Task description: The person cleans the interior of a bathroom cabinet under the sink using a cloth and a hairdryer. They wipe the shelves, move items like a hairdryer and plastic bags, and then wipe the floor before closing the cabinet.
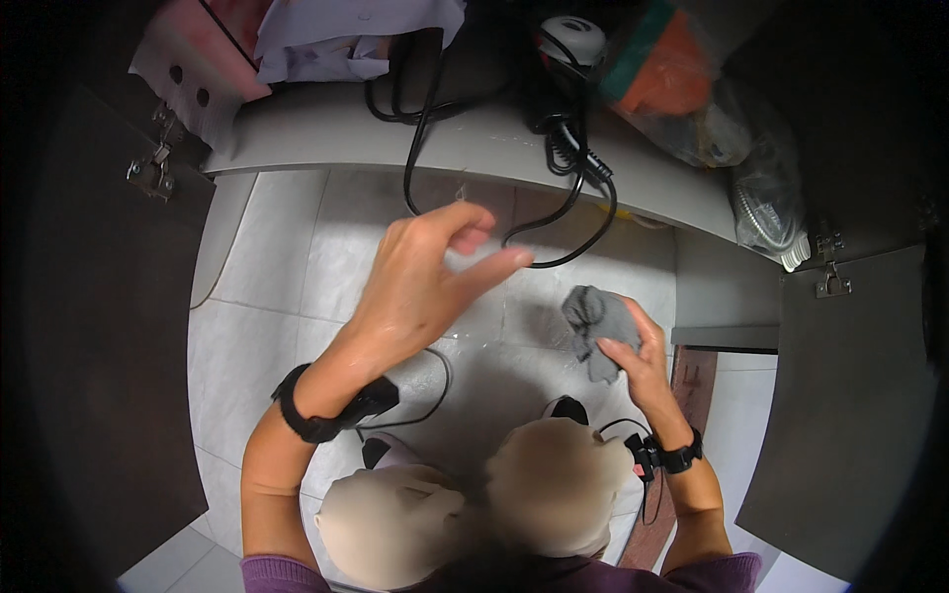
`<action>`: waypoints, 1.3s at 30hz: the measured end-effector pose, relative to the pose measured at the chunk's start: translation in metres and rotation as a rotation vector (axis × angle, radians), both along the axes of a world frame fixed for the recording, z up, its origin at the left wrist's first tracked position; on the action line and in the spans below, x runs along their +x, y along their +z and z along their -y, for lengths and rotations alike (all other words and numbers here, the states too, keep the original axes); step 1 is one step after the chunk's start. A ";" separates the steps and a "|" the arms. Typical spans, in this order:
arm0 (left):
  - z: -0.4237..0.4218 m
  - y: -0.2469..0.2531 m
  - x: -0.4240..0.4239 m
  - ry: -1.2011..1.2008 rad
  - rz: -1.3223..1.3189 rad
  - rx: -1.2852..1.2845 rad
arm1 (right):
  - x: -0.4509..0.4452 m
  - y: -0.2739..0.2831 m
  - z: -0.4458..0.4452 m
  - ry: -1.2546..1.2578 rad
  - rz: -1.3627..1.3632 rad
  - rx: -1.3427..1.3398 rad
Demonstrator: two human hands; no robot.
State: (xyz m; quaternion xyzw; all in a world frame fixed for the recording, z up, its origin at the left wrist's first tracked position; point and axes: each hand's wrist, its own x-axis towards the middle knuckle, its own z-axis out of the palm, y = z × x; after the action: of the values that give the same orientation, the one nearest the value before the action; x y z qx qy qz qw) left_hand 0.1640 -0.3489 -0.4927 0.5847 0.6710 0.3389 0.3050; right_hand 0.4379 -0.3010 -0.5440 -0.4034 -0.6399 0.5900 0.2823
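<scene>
My right hand (643, 354) grips a bunched grey cloth (602, 326) above the tiled floor, in front of the cabinet shelf. Nothing is in my left hand (422, 274); its thumb and fingers are spread apart, and the fingertips point toward the shelf. A looped black cable (571, 261) hangs from the shelf edge just beyond that thumb; whether the two touch I cannot tell. Both wrists wear black straps, each with a small device and a thin cable.
The grey shelf (489, 144) carries a black appliance cord, a white-topped item (571, 38), plastic bags (667, 81) and papers (356, 33). Dark cabinet doors (111, 311) stand swung out on both sides. My knees (556, 482) are below, over wet-looking tiles (259, 267).
</scene>
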 end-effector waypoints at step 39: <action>-0.084 0.170 -0.028 -0.563 1.036 -0.352 | -0.168 0.060 -0.076 -0.059 0.766 1.239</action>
State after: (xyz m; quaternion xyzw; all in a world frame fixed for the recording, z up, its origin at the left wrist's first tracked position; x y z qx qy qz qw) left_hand 0.1356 -0.2646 -0.3231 0.4395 0.3016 0.3695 0.7611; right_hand 0.2699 -0.2250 -0.4841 -0.3651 -0.8991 -0.0708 0.2308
